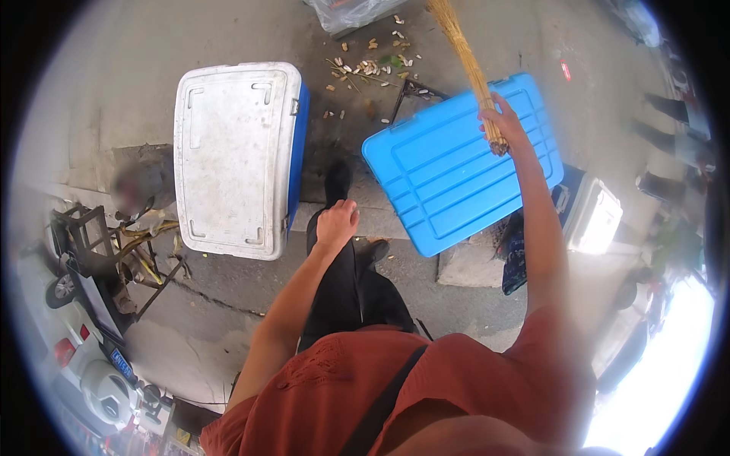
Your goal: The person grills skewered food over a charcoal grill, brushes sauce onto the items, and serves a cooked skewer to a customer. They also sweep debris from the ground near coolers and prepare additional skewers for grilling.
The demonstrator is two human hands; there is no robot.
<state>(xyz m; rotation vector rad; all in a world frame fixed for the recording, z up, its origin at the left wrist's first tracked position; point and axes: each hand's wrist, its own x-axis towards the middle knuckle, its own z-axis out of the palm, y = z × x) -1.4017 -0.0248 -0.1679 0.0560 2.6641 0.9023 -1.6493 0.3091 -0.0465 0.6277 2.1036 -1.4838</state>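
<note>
My right hand [505, 122] grips a straw broom [465, 54] near the bound end of its handle, above the blue plastic lid [456, 171] of a storage box. The broom's bristles run up and out of the top of the view. My left hand [337, 225] hangs over my dark trouser leg with its fingers curled in, and I see nothing held in it. To its left stands a cooler box with a scuffed white lid [236, 159] and a blue body [298, 148]. Scattered peanut shells [370, 68] and bits of leaf litter lie on the concrete between the two boxes.
A clear plastic bag [353, 14] sits at the top. A low concrete step [470, 265] runs before my feet. Another white-lidded cooler [596, 216] stands at right. A metal frame [91, 233] and a parked white car [85, 365] are at left. People's legs [664, 137] show far right.
</note>
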